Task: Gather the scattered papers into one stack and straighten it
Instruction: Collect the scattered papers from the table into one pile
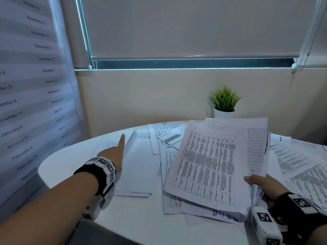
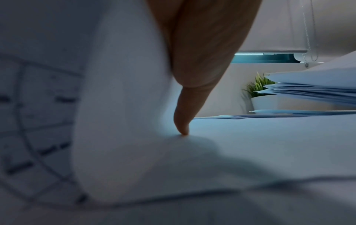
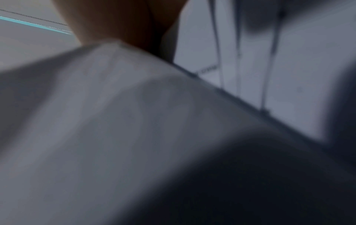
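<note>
Now right hand [image 1: 265, 184] clamps stack [image 1: 208, 165] corner, thumb atop; left hand [image 1: 111, 156] finger straight, pressing loose sheets [image 1: 138, 170].

Ahead of me a beige wall [image 1: 141, 96] sits under a lowered blind [image 1: 194, 27], with a thin glowing window [image 1: 177, 64] strip between. A plant [image 1: 224, 101] stands at the round white table [image 1: 58, 167]'s far edge. A chart [image 1: 31, 85] of dates hangs on my left.

Your round white table [image 1: 58, 167] carries loose printed papers [image 1: 159, 138] across its middle and right side, overlapping at odd angles. Blank sheets [image 1: 139, 165] lie just left of them. A potted plant [image 1: 224, 113] stands at the far edge, near the wall.
</note>
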Available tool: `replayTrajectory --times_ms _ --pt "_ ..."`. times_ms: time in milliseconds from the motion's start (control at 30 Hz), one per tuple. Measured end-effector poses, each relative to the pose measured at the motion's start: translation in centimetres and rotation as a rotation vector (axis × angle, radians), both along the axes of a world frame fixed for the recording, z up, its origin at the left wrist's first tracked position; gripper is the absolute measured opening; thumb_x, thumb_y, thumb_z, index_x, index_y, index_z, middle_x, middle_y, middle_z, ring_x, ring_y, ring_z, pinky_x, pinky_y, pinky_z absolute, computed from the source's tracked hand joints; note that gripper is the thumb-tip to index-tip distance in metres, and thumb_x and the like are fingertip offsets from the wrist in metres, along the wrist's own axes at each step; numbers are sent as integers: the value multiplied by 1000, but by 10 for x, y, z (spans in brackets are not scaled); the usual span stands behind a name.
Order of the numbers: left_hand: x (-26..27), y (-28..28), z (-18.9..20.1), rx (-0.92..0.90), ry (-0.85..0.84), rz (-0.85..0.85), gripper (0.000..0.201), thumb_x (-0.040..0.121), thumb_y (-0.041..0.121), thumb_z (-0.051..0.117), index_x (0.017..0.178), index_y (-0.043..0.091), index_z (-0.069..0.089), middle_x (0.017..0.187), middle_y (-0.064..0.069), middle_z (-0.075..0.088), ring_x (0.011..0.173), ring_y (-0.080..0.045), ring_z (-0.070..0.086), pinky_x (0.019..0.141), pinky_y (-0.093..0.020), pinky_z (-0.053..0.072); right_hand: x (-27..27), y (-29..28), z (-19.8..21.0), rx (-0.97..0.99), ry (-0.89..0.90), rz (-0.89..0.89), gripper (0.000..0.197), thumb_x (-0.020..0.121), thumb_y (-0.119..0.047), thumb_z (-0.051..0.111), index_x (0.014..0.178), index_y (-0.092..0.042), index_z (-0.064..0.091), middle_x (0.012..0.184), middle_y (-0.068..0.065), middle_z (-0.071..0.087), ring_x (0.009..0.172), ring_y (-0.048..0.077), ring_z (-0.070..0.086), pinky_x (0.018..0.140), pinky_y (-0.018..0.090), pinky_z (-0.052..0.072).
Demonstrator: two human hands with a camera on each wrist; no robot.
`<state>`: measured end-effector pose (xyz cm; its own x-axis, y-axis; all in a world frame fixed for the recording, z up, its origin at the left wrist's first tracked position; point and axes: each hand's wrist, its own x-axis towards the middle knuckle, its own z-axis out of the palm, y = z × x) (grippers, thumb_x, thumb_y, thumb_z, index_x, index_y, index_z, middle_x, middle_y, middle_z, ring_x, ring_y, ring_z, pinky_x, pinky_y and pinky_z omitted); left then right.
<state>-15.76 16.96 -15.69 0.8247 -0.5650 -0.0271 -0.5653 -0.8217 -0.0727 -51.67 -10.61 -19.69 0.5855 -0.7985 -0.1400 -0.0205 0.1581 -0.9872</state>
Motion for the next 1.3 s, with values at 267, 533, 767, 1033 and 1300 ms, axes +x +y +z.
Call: replayTrajectory --times_ms 267,533,767,1033,1300 --pt "15 3 -4 39 94 252 63 73 52 74 120 17 53 127 -10 44 123 -34 49 106 -44 41 -1 5 4 -2 27 -9 21 86 11 51 95 -5 62 64 7 72 72 31 63 70 37 48" --pt "25 23 -9 -163 361 394 91 60 60 84 131 12 55 133 -9 56 123 -27 51 103 -32 42 1 1 -1 22 110 -41 30 84 4 57 114 4 60 84 20 70 81 36 63 91 52 46" --pt "5 14 7 -38 112 295 83 61 62 81 125 18 50 127 -11 26 110 -31 53 99 -39 47 2 -3 -5 17 97 -54 31 84 7 57 114 2 60 81 15 71 91 39 62 99 56 43" --pt "-12 2 17 135 -103 23 32 86 26 65 115 13 59 108 -2 66 97 -23 66 74 -29 49 3 -4 -5 29 78 -48 25 85 5 56 109 1 60 69 12 73 81 35 62 81 43 48" --pt "-21 4 69 89 -255 2 27 97 12 39 116 11 57 117 -6 64 101 -24 64 77 -28 47 2 -3 -3 39 59 -61 23 84 10 56 105 5 61 85 21 70 76 34 66 86 48 49"
